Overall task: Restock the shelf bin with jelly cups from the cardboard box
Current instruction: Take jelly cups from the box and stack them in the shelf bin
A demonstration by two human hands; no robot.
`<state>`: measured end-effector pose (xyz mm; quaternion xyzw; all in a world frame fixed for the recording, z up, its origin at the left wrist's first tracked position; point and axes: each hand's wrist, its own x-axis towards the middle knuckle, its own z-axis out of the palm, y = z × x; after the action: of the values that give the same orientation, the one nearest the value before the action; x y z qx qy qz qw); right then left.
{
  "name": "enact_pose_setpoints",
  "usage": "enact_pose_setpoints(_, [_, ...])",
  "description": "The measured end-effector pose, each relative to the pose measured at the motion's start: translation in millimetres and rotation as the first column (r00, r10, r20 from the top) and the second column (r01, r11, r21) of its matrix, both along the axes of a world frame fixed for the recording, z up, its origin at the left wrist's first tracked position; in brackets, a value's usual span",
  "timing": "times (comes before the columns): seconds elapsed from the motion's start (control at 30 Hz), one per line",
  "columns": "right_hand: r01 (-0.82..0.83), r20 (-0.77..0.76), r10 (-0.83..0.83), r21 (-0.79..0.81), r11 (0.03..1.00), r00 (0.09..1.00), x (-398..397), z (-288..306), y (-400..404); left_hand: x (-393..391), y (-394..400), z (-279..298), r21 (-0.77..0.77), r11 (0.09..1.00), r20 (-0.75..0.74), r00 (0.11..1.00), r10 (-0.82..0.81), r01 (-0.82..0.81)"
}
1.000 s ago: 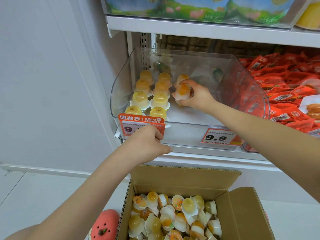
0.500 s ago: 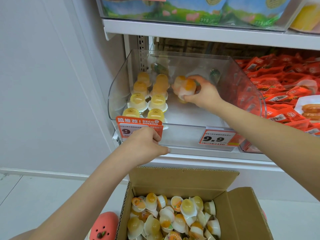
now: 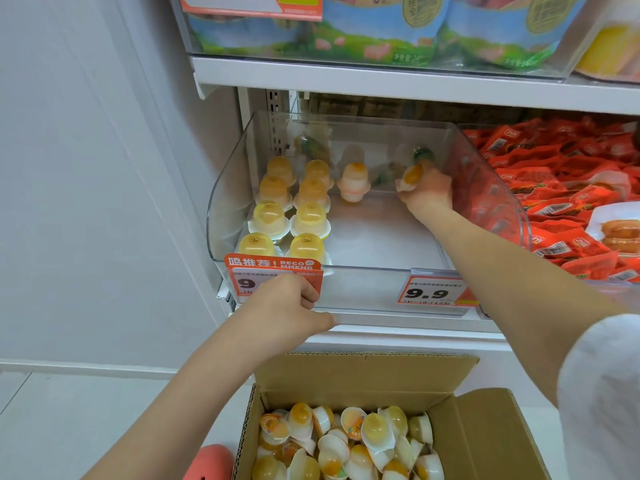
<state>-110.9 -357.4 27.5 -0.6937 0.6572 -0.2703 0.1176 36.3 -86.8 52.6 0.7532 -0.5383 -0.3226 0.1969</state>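
Observation:
A clear plastic shelf bin (image 3: 363,292) holds two rows of yellow jelly cups (image 3: 308,220) along its left side. One white-and-orange jelly cup (image 3: 354,183) stands alone near the bin's back middle. My right hand (image 3: 427,195) is deep in the bin at the back right, shut on another jelly cup (image 3: 412,174). My left hand (image 3: 284,306) grips the bin's front edge by the red price tag (image 3: 273,268). Below, an open cardboard box (image 3: 485,431) is full of loose jelly cups (image 3: 346,441).
Red snack packets (image 3: 568,195) fill the neighbouring bin on the right. Blue-green bags (image 3: 381,26) sit on the shelf above. A 9.9 price label (image 3: 434,291) hangs on the bin front. A pink toy-like object (image 3: 211,462) lies left of the box, by the white wall.
My right hand left one cup standing at the back middle and moved right toward the bin's back right corner with a second cup. The left hand stayed on the bin front.

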Motion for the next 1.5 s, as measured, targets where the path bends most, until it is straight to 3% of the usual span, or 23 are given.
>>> enact_pose_setpoints(0.2, [0.017, -0.18, -0.018, -0.007, 1.0, 0.984, -1.3, 1.8, -4.4, 2.5, -0.2, -2.7, -0.014, 1.0, 0.01, 1.0, -0.017, 0.018])
enact_pose_setpoints(0.63, [-0.066, -0.382, 0.04, -0.056, 0.996, 0.923, -6.1, 5.7, 6.4, 4.1, 4.6, -1.1, -0.02, 0.999, -0.001, 1.0, -0.028, 0.028])
enact_pose_setpoints(0.93, [-0.089, -0.4, 0.068, -0.035, 0.995, 0.914, -5.2, 6.5, 9.6, 3.6, 5.6, -0.4, -0.014, 1.0, -0.007, 1.0, -0.019, 0.018])
enact_pose_setpoints(1.0, [-0.104, -0.413, 0.059, -0.089, 0.991, 0.909, -3.5, 10.1, 16.2, 3.9, 5.9, -0.5, -0.011, 1.0, -0.014, 1.0, -0.015, 0.015])
enact_pose_setpoints(1.1, [-0.213, -0.29, 0.146, -0.215, 0.953, 0.946, 7.2, 15.8, 28.8, 4.9, 6.4, 0.1, -0.002, 1.0, -0.012, 1.0, -0.021, 0.021])
enact_pose_setpoints(1.2, [-0.348, -0.007, 0.351, -0.141, 0.927, 0.937, 25.0, 16.2, 39.0, 4.1, 6.6, 0.9, 0.002, 1.0, -0.007, 1.0, -0.021, 0.021])
enact_pose_setpoints(1.33, [-0.43, -0.044, 0.434, 0.07, 0.9, 0.9, 43.9, 7.1, 33.2, 2.0, 6.6, 0.9, 0.004, 1.0, 0.003, 1.0, -0.017, 0.017])
enact_pose_setpoints(1.5, [-0.4, 0.054, 0.397, 0.092, 0.912, 0.916, 59.7, 1.2, 15.9, 3.7, 6.8, -2.2, -0.001, 1.0, -0.004, 1.0, -0.02, 0.02])
